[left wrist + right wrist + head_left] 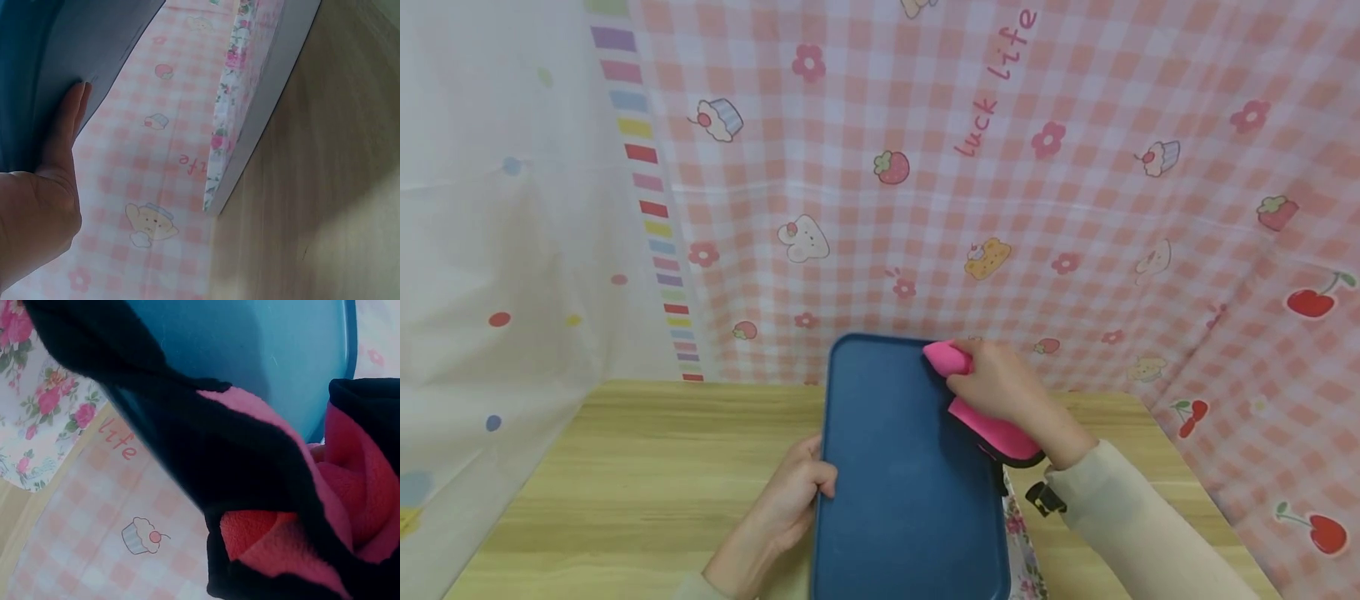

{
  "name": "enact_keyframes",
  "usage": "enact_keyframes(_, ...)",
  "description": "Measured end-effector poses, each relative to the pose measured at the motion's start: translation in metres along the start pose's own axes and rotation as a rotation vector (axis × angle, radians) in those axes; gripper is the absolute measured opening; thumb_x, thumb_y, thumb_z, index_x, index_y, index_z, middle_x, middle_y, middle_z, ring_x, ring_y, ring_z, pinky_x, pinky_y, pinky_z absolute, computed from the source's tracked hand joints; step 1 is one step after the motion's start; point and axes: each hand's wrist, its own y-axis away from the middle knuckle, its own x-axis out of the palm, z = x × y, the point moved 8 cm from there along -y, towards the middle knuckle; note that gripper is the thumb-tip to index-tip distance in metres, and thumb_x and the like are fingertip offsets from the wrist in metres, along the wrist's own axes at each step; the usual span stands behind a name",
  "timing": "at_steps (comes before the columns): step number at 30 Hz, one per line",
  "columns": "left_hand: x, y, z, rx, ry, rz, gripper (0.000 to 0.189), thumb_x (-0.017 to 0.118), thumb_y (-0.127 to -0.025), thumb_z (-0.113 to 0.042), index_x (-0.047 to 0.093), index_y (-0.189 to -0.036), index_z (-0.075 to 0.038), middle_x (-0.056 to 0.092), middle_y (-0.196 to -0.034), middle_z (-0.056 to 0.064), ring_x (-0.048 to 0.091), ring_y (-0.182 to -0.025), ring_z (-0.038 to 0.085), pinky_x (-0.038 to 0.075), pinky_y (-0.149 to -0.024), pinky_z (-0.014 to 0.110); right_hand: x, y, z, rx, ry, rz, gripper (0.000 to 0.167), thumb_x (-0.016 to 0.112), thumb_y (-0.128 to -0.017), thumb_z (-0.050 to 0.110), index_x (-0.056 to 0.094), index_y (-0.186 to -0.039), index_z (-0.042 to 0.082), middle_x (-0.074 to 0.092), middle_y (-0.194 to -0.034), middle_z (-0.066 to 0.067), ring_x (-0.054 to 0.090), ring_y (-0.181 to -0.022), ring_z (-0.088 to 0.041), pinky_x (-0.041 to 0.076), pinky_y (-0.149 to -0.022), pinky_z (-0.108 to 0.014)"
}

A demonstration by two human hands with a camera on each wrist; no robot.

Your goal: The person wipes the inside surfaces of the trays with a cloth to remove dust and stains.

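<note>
The tray (pixel 902 475) looks like smooth plastic with a low sheen, faintly scratched. At its two o'clock, the cloth (pixel 994 432) has a matt, fuzzy pile. The curtain (pixel 865 217) toward twelve looks thin and creased; the table (pixel 700 450) shows smooth, wood-grained boards; the sleeve (pixel 1138 517) toward four is matt fabric.

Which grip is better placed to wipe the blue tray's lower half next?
Right, most likely: the right grip holds the pink cloth against the blue tray near its upper right corner. The left grip holds the left edge, probably steadying it.
</note>
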Motion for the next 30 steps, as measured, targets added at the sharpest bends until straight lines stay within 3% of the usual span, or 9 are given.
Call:
enact_keyframes(9,0.0,0.001,-0.002,0.01,-0.013,-0.02,0.071,0.04,-0.057,0.012,0.058,-0.125,0.008,0.07,-0.107,0.008,0.065,-0.091,0.018,0.054,-0.078,0.029,-0.003,-0.001,0.01,-0.01,0.004,-0.012,0.038,0.068,-0.093,0.023,0.07,-0.129,0.009,0.06,-0.073,-0.005,0.055,-0.057,-0.019,0.042,-0.057,-0.034)
enact_keyframes(21,0.0,0.002,-0.002,0.011,-0.038,-0.042,0.07,0.04,-0.056,0.011,0.057,-0.123,0.009,0.07,-0.106,0.008,0.065,-0.091,0.018,0.054,-0.077,0.028,0.004,-0.004,0.041,-0.049,-0.04,0.004,0.042,0.07,-0.093,0.021,0.068,-0.134,0.012,0.062,-0.074,-0.004,0.058,-0.059,-0.019,0.046,-0.059,-0.034)
enact_keyframes(30,0.003,0.003,-0.002,0.012,-0.036,-0.028,0.076,0.04,-0.056,0.011,0.054,-0.131,0.011,0.069,-0.109,0.008,0.065,-0.091,0.019,0.055,-0.077,0.029,0.013,-0.006,0.064,-0.086,0.015,-0.021,0.048,0.07,-0.092,0.022,0.065,-0.139,0.01,0.067,-0.095,-0.004,0.06,-0.071,-0.019,0.049,-0.067,-0.036)
